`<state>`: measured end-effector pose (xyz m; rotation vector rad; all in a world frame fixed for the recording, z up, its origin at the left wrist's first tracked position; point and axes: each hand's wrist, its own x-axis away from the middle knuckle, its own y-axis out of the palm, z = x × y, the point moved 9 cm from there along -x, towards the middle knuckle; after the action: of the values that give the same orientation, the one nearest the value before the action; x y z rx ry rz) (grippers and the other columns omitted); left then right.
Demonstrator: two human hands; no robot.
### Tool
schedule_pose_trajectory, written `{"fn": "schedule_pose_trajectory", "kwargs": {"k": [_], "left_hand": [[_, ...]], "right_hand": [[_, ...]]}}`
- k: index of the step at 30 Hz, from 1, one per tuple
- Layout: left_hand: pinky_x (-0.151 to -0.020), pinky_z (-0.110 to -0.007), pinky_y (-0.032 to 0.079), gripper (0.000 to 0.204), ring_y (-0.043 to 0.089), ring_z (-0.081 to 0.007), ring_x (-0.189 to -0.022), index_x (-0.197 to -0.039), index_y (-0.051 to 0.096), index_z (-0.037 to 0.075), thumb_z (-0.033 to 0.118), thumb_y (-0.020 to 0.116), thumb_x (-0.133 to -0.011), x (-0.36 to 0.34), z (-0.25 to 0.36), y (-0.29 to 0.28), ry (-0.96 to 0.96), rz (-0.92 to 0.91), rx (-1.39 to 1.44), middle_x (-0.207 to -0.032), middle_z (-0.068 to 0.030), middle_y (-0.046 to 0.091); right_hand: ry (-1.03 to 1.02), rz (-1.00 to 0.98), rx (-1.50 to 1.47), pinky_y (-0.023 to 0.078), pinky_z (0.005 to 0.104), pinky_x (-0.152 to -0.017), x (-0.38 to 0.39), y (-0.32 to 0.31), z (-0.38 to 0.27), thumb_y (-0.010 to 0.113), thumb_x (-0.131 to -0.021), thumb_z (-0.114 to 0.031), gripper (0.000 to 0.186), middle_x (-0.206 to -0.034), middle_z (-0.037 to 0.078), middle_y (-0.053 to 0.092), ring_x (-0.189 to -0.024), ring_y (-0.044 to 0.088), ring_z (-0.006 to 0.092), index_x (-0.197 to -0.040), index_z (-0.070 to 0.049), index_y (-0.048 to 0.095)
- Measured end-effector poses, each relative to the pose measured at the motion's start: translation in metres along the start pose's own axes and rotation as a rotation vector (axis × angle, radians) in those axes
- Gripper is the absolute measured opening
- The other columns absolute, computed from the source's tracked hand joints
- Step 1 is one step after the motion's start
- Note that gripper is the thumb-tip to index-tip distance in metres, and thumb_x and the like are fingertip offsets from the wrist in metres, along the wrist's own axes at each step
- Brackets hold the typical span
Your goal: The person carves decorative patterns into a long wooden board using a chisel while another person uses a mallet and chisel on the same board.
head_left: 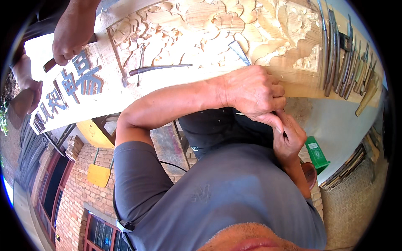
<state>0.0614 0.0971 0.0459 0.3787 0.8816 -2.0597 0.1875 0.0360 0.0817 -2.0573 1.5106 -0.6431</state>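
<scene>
My left hand (256, 91) is closed in front of the near edge of a carved wooden panel (289, 77). From its far side sticks the flat metal blade of a chisel (240, 52), angled over the carving; the handle is hidden in my fist. My right hand (289, 136) is closed just below and touches the left at the thumb. What its fingers hold, if anything, is hidden. Raised leaf and petal shapes cover the panel. Left of my hands, a dark-handled chisel (161, 69) lies near a slimmer tool (140, 62).
Many chisels (344, 62) lie in a row at the panel's right end. Far left, a co-worker's hands (69, 39) hold wooden-handled tools over a board with dark carved characters (86, 77). A green bin (317, 154) stands lower right, a yellow chair (99, 175) lower left.
</scene>
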Motion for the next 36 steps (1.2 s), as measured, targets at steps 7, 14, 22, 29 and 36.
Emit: {"fn": "schedule_pose_trajectory", "kwargs": {"k": [7,14,22,29,36], "left_hand": [[-0.050,-0.046,0.051,0.062,0.065,-0.0333,-0.059,-0.077,0.067,0.011,0.070,0.071,-0.097,0.001,-0.004,0.006,-0.042,-0.050,0.063,-0.071,-0.0060,0.062],[-0.050,-0.042,0.050,0.053,0.064,-0.0276,-0.061,-0.080,0.067,0.011,0.061,0.082,-0.093,0.000,-0.003,0.003,-0.041,-0.054,0.055,-0.074,-0.0039,0.060],[-0.047,-0.043,0.048,0.058,0.064,-0.0274,-0.059,-0.076,0.066,0.012,0.065,0.080,-0.093,-0.003,-0.005,0.001,-0.060,-0.002,0.030,-0.070,-0.0039,0.059],[-0.046,-0.042,0.047,0.060,0.063,-0.0265,-0.057,-0.075,0.066,0.012,0.067,0.080,-0.092,-0.001,-0.009,0.001,-0.086,0.010,-0.008,-0.068,-0.0038,0.058],[-0.045,-0.041,0.046,0.064,0.062,-0.0257,-0.055,-0.073,0.061,0.012,0.071,0.079,-0.091,0.000,-0.011,0.001,-0.124,0.014,-0.074,-0.067,-0.0025,0.056]], "right_hand": [[0.053,-0.017,-0.009,0.049,0.0352,-0.061,0.001,0.001,-0.001,0.078,-0.099,0.003,0.043,-0.082,0.013,0.062,-0.065,0.059,0.0254,-0.141,-0.001,0.076],[0.092,-0.009,-0.029,0.050,0.0358,-0.063,0.002,0.000,0.000,0.074,-0.102,0.002,0.038,-0.084,0.014,0.066,-0.067,0.061,0.0245,-0.140,0.001,0.076],[0.135,-0.018,-0.118,0.054,0.0337,-0.070,-0.001,0.001,0.007,0.074,-0.102,0.003,0.036,-0.091,0.016,0.073,-0.074,0.067,0.0227,-0.139,0.003,0.075],[0.183,-0.049,-0.172,0.059,0.0323,-0.081,-0.002,0.003,0.019,0.077,-0.100,0.005,0.037,-0.109,0.018,0.081,-0.090,0.077,0.0203,-0.137,0.004,0.075],[0.206,-0.091,-0.177,0.060,0.0319,-0.082,-0.002,0.007,0.024,0.079,-0.098,0.007,0.038,-0.112,0.018,0.083,-0.092,0.078,0.0193,-0.137,0.004,0.076]]}}
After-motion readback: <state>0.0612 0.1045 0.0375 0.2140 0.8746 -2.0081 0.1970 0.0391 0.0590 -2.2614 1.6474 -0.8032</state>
